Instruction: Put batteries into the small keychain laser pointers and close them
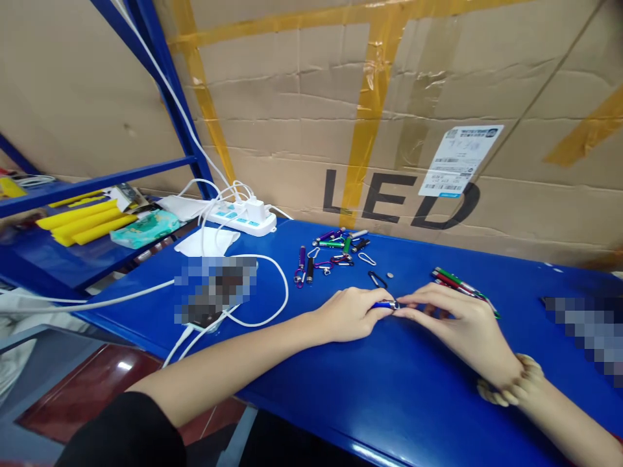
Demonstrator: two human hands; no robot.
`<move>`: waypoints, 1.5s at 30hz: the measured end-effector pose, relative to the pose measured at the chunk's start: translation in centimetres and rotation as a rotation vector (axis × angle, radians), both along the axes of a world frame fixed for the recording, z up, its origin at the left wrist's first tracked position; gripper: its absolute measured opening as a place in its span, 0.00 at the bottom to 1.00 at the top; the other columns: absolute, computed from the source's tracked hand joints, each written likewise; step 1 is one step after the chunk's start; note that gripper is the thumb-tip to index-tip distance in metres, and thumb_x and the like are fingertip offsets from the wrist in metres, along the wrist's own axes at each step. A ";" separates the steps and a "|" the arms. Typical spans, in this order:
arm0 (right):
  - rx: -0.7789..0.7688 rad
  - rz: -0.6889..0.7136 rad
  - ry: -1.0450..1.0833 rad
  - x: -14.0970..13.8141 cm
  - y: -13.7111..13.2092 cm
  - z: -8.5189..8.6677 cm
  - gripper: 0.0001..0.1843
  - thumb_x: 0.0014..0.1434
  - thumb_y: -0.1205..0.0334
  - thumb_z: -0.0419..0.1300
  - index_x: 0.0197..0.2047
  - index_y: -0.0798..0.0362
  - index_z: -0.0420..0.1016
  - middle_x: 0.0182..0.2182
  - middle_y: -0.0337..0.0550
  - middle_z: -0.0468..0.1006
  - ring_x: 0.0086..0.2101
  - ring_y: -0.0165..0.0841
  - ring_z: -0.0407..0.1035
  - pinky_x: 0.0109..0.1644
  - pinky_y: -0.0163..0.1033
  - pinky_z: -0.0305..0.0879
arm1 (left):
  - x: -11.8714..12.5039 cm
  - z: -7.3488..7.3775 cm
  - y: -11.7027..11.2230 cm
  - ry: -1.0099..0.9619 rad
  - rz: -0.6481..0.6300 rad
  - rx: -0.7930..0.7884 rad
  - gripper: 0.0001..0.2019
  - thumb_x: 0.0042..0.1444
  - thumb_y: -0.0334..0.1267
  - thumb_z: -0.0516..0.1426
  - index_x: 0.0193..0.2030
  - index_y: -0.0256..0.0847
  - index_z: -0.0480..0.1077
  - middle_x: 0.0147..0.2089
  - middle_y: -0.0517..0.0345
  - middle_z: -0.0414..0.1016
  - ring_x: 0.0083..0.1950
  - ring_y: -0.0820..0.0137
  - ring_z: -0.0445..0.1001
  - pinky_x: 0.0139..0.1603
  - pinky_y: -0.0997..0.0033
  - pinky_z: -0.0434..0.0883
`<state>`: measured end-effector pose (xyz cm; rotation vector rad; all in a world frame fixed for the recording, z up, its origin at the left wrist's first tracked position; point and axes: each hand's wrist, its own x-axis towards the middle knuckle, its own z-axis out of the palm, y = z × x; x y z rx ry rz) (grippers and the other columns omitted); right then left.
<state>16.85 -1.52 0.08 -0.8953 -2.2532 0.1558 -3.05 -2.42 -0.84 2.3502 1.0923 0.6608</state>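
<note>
My left hand (348, 314) is closed around a small blue keychain flashlight (383, 304), whose silver end sticks out to the right. At that end, the thumb and fingertips of my right hand (460, 321) are pinched together; any small part between them is too hidden to make out. Just beyond the hands lie a black carabiner (378, 280) and a small round silver disc (390, 275). Several pens (460, 283), green and red, rest behind my right hand. Farther back is a loose group of keychain flashlights (331, 244) in purple, green and black, with a silver carabiner (366, 259) among them.
A blurred-out phone (217, 295) with a white cable (286, 285) is at the left of the blue table (341, 395). Behind it sits a white power strip (243, 220). A large cardboard box (292, 130) walls off the back. Yellow rolls (87, 220) lie on the left shelf.
</note>
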 end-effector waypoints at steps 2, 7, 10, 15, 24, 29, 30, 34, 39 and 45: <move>0.008 0.006 0.009 0.0 0.1 -0.1 0.09 0.56 0.55 0.58 0.34 0.49 0.76 0.29 0.40 0.76 0.25 0.28 0.69 0.26 0.32 0.64 | -0.1 0.0 0.0 0.017 -0.008 0.003 0.12 0.62 0.39 0.46 0.48 0.44 0.64 0.46 0.59 0.73 0.47 0.67 0.72 0.46 0.71 0.66; -0.025 0.068 0.018 -0.2 0.3 0.0 0.08 0.54 0.55 0.60 0.32 0.49 0.75 0.28 0.40 0.76 0.27 0.30 0.69 0.27 0.33 0.66 | -0.5 0.3 -0.1 0.122 -0.031 -0.001 0.12 0.62 0.41 0.44 0.47 0.46 0.63 0.45 0.60 0.74 0.47 0.65 0.73 0.44 0.69 0.67; -0.072 0.128 0.018 -0.4 0.3 0.1 0.07 0.53 0.55 0.60 0.32 0.49 0.76 0.27 0.39 0.75 0.27 0.30 0.70 0.30 0.33 0.67 | -0.6 0.6 -0.2 0.169 -0.061 -0.006 0.11 0.62 0.41 0.44 0.47 0.46 0.63 0.46 0.60 0.73 0.47 0.64 0.72 0.43 0.68 0.68; -0.136 0.128 0.020 -0.6 0.1 0.2 0.08 0.53 0.54 0.60 0.30 0.49 0.76 0.27 0.38 0.75 0.26 0.29 0.69 0.27 0.33 0.65 | -0.8 0.8 -0.4 0.187 -0.098 -0.007 0.10 0.62 0.41 0.45 0.46 0.46 0.63 0.46 0.60 0.73 0.46 0.64 0.73 0.41 0.68 0.68; -0.183 0.032 0.038 -0.7 -0.1 0.4 0.14 0.50 0.46 0.60 0.28 0.49 0.76 0.25 0.40 0.76 0.24 0.30 0.67 0.24 0.34 0.63 | -0.9 0.6 -0.3 0.149 -0.130 0.078 0.09 0.63 0.38 0.44 0.45 0.42 0.61 0.45 0.57 0.72 0.47 0.66 0.71 0.43 0.71 0.67; -0.258 0.005 0.046 -1.0 -0.3 0.6 0.18 0.48 0.44 0.60 0.25 0.50 0.77 0.23 0.41 0.75 0.22 0.29 0.66 0.23 0.33 0.61 | -0.8 0.4 -0.2 0.150 -0.157 0.132 0.08 0.63 0.36 0.45 0.44 0.40 0.63 0.45 0.56 0.72 0.48 0.67 0.70 0.46 0.71 0.66; -0.280 -0.004 0.048 -1.0 -0.3 0.6 0.18 0.48 0.43 0.60 0.24 0.50 0.77 0.23 0.40 0.75 0.22 0.29 0.66 0.23 0.33 0.61 | -0.8 0.3 -0.2 0.148 -0.160 0.137 0.08 0.63 0.36 0.45 0.44 0.40 0.63 0.45 0.56 0.72 0.48 0.68 0.70 0.47 0.71 0.66; -0.381 -0.037 0.041 -1.1 -0.4 0.5 0.19 0.49 0.42 0.59 0.23 0.50 0.77 0.22 0.40 0.74 0.21 0.28 0.64 0.24 0.33 0.60 | -0.8 0.0 0.0 0.144 -0.177 0.150 0.09 0.62 0.35 0.46 0.46 0.39 0.63 0.47 0.55 0.72 0.48 0.68 0.70 0.49 0.71 0.65; -0.466 -0.099 -0.002 -1.0 -0.3 0.4 0.21 0.46 0.41 0.59 0.22 0.52 0.77 0.20 0.40 0.73 0.20 0.28 0.62 0.22 0.33 0.56 | -0.8 0.1 0.1 0.153 -0.177 0.116 0.08 0.62 0.36 0.47 0.43 0.39 0.64 0.44 0.56 0.72 0.46 0.69 0.71 0.48 0.73 0.65; -0.519 -0.085 -0.083 -0.7 -0.3 0.5 0.20 0.49 0.42 0.58 0.25 0.51 0.77 0.20 0.38 0.74 0.20 0.28 0.63 0.23 0.32 0.57 | -0.8 0.3 0.0 0.127 -0.171 0.100 0.08 0.62 0.36 0.47 0.43 0.40 0.64 0.44 0.56 0.72 0.47 0.69 0.71 0.49 0.73 0.65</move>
